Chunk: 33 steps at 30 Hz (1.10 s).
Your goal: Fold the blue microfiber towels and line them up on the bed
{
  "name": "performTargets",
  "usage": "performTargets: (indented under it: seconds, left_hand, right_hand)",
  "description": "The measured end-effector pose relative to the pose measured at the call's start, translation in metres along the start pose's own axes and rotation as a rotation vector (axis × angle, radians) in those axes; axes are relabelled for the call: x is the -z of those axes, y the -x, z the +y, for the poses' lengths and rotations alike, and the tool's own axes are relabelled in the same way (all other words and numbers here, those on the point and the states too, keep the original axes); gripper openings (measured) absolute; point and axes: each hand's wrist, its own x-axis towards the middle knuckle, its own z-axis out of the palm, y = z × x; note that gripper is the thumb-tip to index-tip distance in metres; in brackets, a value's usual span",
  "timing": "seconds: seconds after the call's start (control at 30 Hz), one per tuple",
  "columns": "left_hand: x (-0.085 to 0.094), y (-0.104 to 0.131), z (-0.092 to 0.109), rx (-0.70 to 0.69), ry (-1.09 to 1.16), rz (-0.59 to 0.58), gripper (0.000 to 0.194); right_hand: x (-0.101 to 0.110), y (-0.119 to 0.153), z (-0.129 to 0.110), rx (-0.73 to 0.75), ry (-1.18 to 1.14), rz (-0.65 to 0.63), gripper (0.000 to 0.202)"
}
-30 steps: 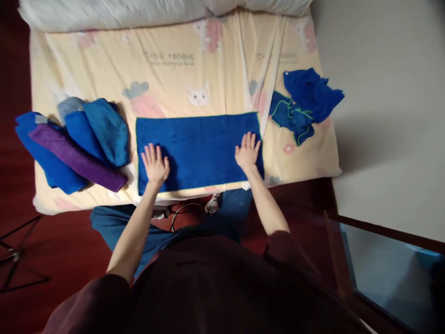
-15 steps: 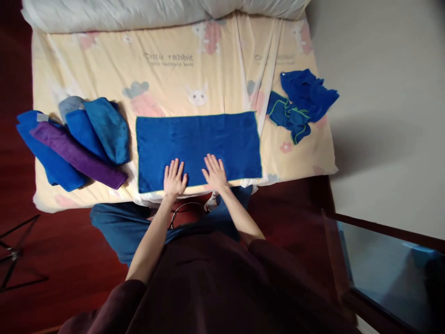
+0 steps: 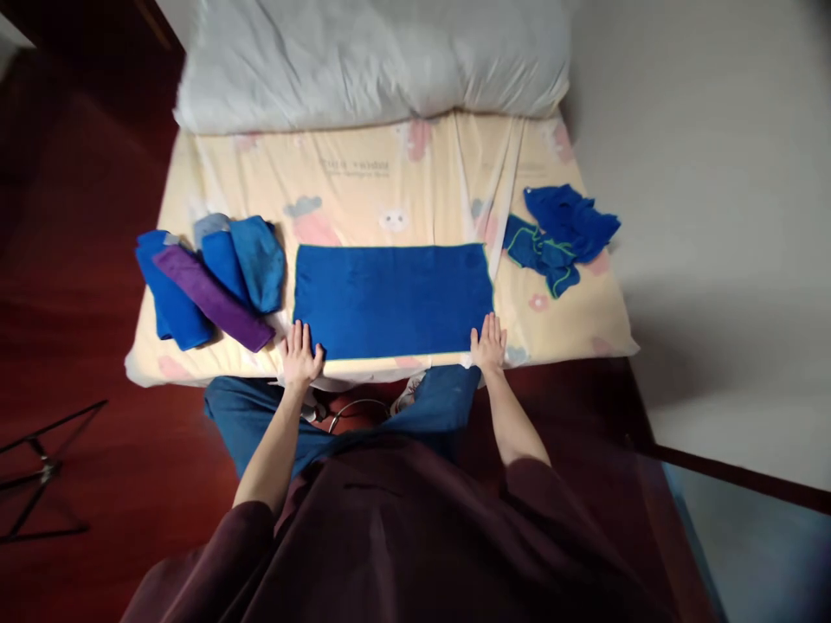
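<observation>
currently, green-edged blue towel [image 3: 393, 298] lies flat on rabbit-print bedsheet [image 3: 363, 199]; left hand [image 3: 300, 356] at its eight o'clock corner, right hand [image 3: 489, 344] at four, fingers straight, slightly parted; uneven drag could wrinkle it.

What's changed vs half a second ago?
Left hand moved left, right hand right: from the flat blue cloth's near middle to its near corners. Nothing visibly gripped. The view shifted; cloth, left pile and crumpled cloths stayed put.

Looks like a home bedroom; a cartoon-print sheet [image 3: 415, 190]; bulky pale bedding [image 3: 376, 69]; reddish floor [image 3: 149, 459].
</observation>
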Motion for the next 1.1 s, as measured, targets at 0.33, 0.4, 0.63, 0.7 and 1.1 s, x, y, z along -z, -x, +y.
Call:
performTargets:
  seconds: [0.33, 0.4, 0.63, 0.7, 1.1]
  left_hand:
    - [0.049, 0.119, -0.074, 0.144, 0.011, 0.048, 0.050]
    - [0.052, 0.150, -0.090, 0.155, 0.003, 0.023, 0.040]
    - [0.057, 0.156, -0.087, 0.131, 0.004, 0.064, 0.032]
    - [0.058, 0.156, -0.085, 0.174, 0.005, 0.169, 0.030]
    - [0.061, 0.166, -0.078, 0.516, -0.100, 0.290, 0.040]
  right_hand:
    - [-0.018, 0.146, -0.061, 0.089, -0.479, 0.268, 0.051]
    - [-0.029, 0.180, -0.069, 0.135, -0.575, 0.188, 0.040]
    - [-0.022, 0.177, -0.082, 0.137, -0.685, -0.003, 0.018]
    - [-0.022, 0.166, -0.089, 0.123, -0.753, -0.066, 0.016]
    - [-0.040, 0.190, -0.175, -0.489, -1.925, -0.462, 0.037]
